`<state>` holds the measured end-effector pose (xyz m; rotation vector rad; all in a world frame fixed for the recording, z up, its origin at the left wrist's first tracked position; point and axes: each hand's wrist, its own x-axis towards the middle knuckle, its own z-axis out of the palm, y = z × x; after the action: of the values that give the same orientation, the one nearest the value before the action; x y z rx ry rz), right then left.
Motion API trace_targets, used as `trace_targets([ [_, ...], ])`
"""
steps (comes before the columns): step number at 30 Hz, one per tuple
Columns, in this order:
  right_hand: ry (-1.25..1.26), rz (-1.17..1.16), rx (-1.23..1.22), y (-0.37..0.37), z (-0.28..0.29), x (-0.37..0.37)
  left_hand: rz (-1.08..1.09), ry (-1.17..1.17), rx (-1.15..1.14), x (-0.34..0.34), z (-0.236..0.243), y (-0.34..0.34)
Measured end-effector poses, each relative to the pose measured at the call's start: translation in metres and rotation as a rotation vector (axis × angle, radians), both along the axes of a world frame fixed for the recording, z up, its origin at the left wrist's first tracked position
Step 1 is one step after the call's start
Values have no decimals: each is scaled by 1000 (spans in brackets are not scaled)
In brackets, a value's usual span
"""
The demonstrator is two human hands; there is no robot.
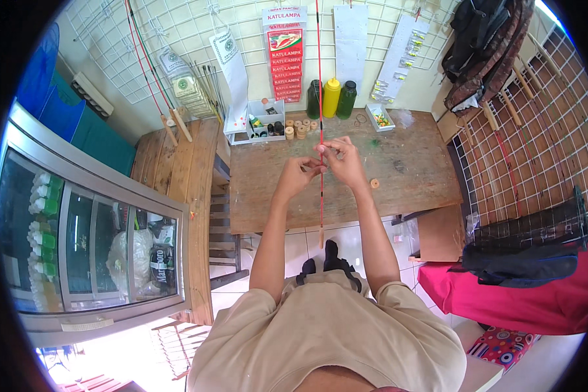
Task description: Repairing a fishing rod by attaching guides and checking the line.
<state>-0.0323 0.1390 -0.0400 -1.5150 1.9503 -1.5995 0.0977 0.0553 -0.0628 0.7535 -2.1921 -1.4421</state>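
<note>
A thin red fishing rod [321,189] with black bands stretches lengthwise in front of me, its pale wooden or cork handle end [321,238] nearest my body. My left hand [299,175] is closed in a pinch at the rod from the left side. Slightly farther up, my right hand [344,162] pinches the same shaft with thumb and index finger, its other fingers curled loosely. Whether a thin thread runs between the fingertips is too small to tell. Both hands hover over the worn wooden table [268,196]. A small cork-coloured ring [375,183] lies right of my right hand.
Along the table's back stand a white tray [240,138] of small bottles, several wooden spools [289,132], a yellow squeeze bottle [331,98], dark green bottles [348,100] and a box of colourful pieces [380,119]. A glass-fronted cabinet [91,242] flanks the left; rods [508,108] hang right.
</note>
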Motion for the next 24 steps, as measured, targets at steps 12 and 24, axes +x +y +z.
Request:
trace_targets([
  [12,-79,-6,-72,29,14,22,144,297,14,9,24,16],
  [24,-13,78,55,38,-14,16,257,445,-293,-3,64,3],
])
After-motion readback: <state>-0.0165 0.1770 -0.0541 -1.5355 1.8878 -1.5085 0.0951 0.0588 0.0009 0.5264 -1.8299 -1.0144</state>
